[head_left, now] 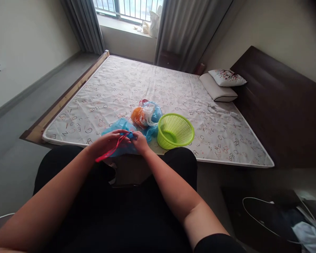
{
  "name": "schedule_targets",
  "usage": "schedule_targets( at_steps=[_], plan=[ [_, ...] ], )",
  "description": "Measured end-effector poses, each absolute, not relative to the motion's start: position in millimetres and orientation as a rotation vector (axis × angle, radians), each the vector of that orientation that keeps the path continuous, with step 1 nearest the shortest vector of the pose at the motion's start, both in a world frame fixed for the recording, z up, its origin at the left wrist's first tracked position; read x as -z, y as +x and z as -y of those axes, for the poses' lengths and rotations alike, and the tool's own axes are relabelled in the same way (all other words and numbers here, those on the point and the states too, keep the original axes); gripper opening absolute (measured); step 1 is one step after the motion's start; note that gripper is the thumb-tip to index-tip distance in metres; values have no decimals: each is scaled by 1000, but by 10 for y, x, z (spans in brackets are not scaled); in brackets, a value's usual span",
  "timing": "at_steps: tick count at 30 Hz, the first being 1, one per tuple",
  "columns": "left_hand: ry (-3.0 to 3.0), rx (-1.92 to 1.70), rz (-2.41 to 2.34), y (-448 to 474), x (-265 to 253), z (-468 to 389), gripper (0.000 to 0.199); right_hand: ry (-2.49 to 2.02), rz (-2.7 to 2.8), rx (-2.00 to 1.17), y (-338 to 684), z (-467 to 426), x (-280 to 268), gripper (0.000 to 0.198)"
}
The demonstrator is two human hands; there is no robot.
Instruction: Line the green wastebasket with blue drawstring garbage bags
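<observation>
Blue film, thin and crinkled, bunches up at the mattress edge, and both hands are on it! It's the bag, at the near edge, left of the basket. Its gathered neck sits between the hands; the loose body fans left and towards the window, with more film showing below the fingers. Hands cover much of it, so one clear long axis is hard to call.

Red strip next: narrow, glossy, its long axis slanting from the neck to a free end pointing down-left, towards the person. Right hand: thumb and forefinger pinching the blue neck. Left hand: fingers reaching right, close together and slightly bent at the strip; whether they grip it, I cannot tell.

Just beyond, a rounded heap of thin plastic: orange bag on the left, crumpled white film in the middle, blue behind. And what a shape beside it, that lime basket: round, perforated plastic, smooth-rimmed, its mouth tipped up and towards the person. Beneath everything, pale fabric printed with scattered letters. Over right, a plump, patterned cushion rests on a smooth, pale pillow near the dark, flat headboard.
</observation>
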State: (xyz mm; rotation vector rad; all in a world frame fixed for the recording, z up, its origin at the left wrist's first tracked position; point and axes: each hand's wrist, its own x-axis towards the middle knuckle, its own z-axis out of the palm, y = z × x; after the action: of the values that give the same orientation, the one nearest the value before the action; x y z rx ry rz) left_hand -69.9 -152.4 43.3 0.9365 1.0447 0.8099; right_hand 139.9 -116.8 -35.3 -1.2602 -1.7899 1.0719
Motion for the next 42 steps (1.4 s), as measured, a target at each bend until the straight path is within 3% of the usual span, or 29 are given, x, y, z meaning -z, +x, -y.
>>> schedule_targets(
  at_steps=[5,9,15,21,23,26,34,38,42],
  plan=[
    [979,-835,-1424,-861,-244,1296,67,-1242,1633,-1077,1449,1205,249,24],
    [1130,-957,-1355,-675,-142,1319,85,-1095,1737,-1069,1498,1216,183,31],
    [1295,-1005,-1435,-481,-86,1325,60,-1067,1809,-1096,1568,1234,57,18],
    [1243,-1139,-1418,-459,-98,1304,59,-1384,1817,-509,1656,1337,-160,33],
    [1226,-1174,-1419,-443,-122,1312,57,-1292,1966,-517,1650,1362,-219,31],
    [1262,-1173,-1429,-439,-161,1327,48,-1307,2064,-610,1624,1364,-234,9],
    [1671,-1015,-1680,-623,-216,1330,25,-1518,1881,-474,1768,1201,-69,13],
    [1780,-836,-1931,-674,-202,1307,24,-1510,1829,-415,1783,1192,-37,15],
    [1936,-901,-1909,-578,-246,1344,32,-1472,1736,-459,1769,1190,-28,15]
  ],
)
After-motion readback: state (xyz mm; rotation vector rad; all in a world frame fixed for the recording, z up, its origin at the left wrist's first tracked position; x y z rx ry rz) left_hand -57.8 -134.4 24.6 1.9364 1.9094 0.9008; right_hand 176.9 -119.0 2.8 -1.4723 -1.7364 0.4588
